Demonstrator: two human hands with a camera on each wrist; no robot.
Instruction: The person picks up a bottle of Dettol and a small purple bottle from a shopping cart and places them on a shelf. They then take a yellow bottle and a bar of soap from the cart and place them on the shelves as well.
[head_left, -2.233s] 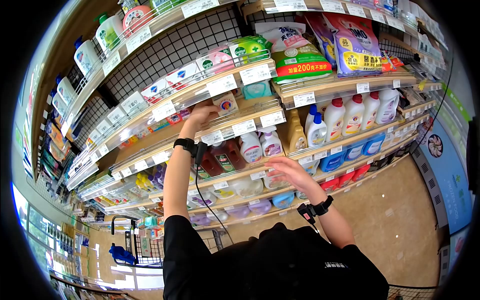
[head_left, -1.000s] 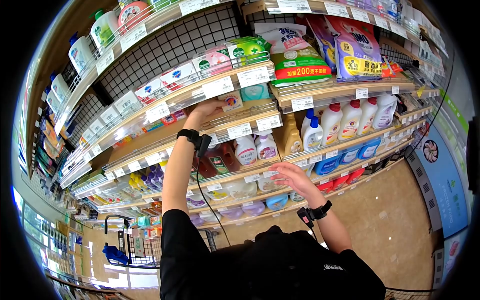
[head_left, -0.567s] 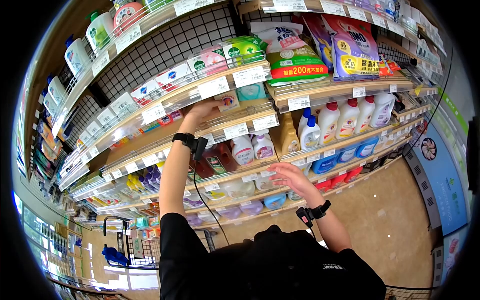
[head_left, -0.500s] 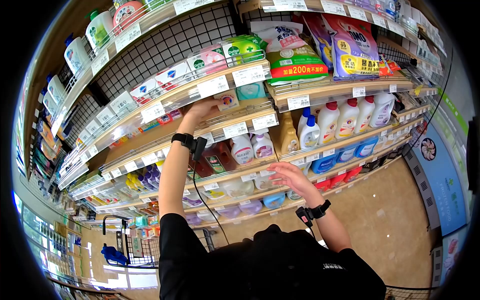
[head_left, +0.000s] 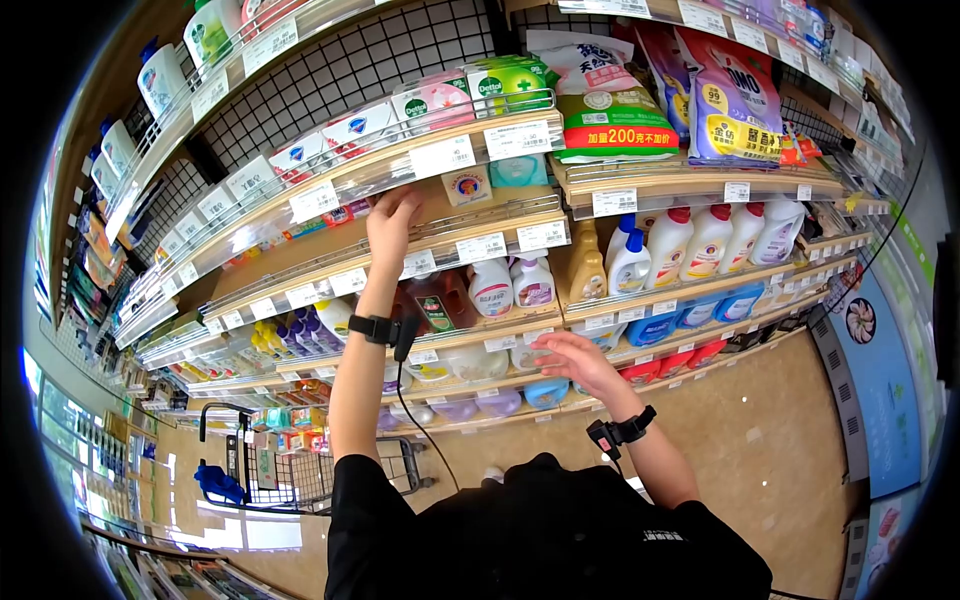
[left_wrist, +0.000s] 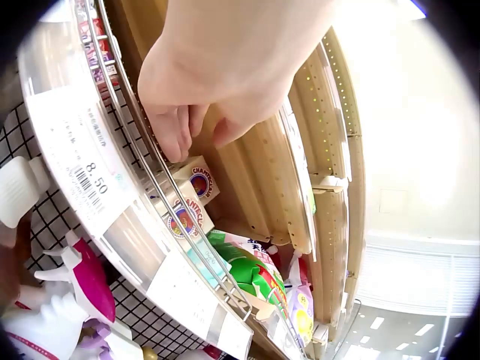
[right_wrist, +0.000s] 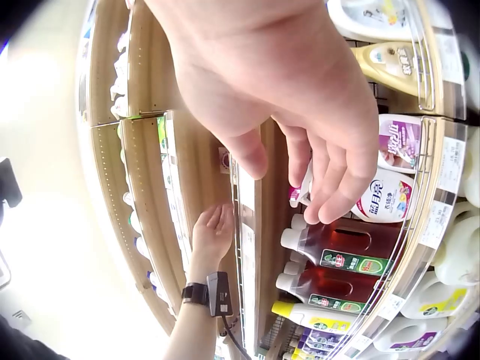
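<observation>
My left hand (head_left: 393, 225) reaches over the shelf with nothing visible in it, its fingers loosely bent. A cream soap box (head_left: 467, 186) stands to its right with a gap between, beside a teal pack (head_left: 518, 172). In the left wrist view, the hand (left_wrist: 217, 71) hangs over the shelf, near a rear cream box (left_wrist: 201, 180); a second cream box (left_wrist: 185, 223) sits in front by the wire rail. My right hand (head_left: 578, 362) hovers before the lower shelves, fingers relaxed. The right wrist view shows this hand (right_wrist: 292, 105) empty near brown bottles (right_wrist: 349, 247).
Soap packs (head_left: 430, 104) line the shelf above, behind a wire rail. Detergent bags (head_left: 615, 120) and white bottles (head_left: 668, 240) stand to the right. A shopping cart (head_left: 290, 480) is at lower left. A cable hangs from the left wrist camera.
My left hand has moved left, away from the cream box it was touching, and the box stays on the shelf. My right hand has barely moved. More of the cart shows.
</observation>
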